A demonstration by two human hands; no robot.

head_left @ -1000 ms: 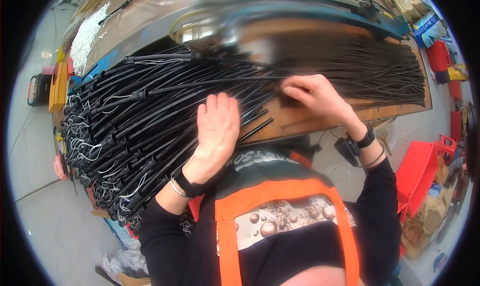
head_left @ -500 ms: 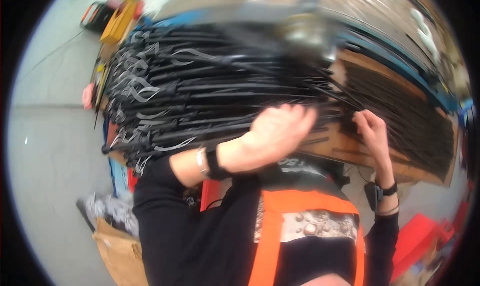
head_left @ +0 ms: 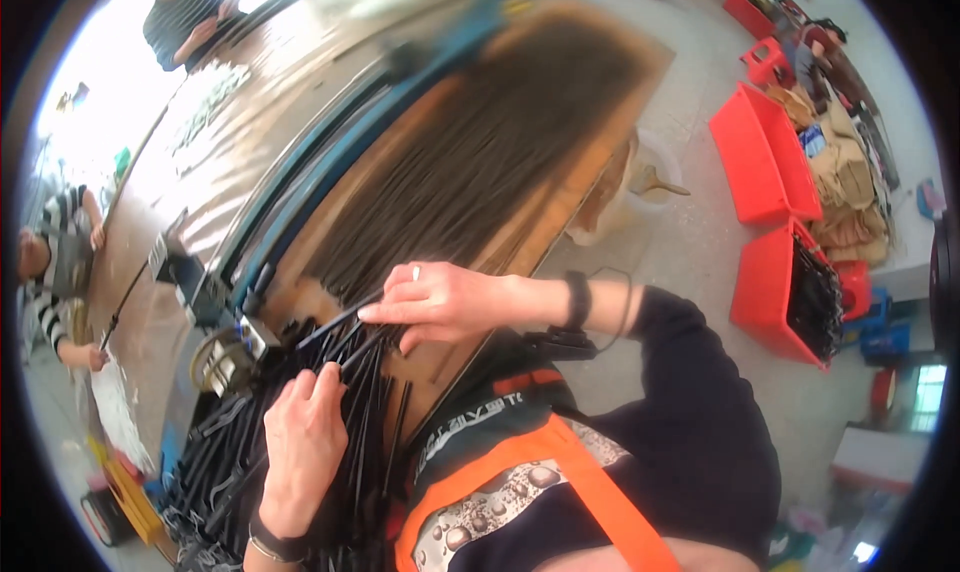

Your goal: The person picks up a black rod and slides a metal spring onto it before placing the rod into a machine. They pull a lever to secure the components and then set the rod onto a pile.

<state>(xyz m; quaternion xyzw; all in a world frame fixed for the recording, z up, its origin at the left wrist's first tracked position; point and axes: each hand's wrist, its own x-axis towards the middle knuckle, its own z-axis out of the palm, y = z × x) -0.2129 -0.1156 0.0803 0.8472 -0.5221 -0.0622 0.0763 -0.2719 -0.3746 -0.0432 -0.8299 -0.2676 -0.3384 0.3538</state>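
My right hand (head_left: 440, 300), a ring on one finger, is closed in a pinch around a thin black rod (head_left: 335, 326). The rod slants down to the left, toward a small metal machine. Just below, my left hand (head_left: 306, 422) is closed at the end of another black rod (head_left: 362, 350), which runs up under my right hand. Where that rod ends is hidden. Beneath and beside my left hand lies a pile of black poles (head_left: 215, 472) with grey strap loops. A bed of thin dark rods (head_left: 460, 162) spreads beyond my right hand.
The thin rods lie on a wooden board (head_left: 625, 92). Along its left runs a blue rail (head_left: 340, 162), with a metal machine (head_left: 240, 357) at its near end. Red bins (head_left: 765, 157) stand on the floor at right. Other people (head_left: 185, 22) sit across the table.
My view has swung to the right, bringing the rod bed and red bins into sight. Both hands have come close together; my left hand, earlier flat over the poles, now grips a rod.
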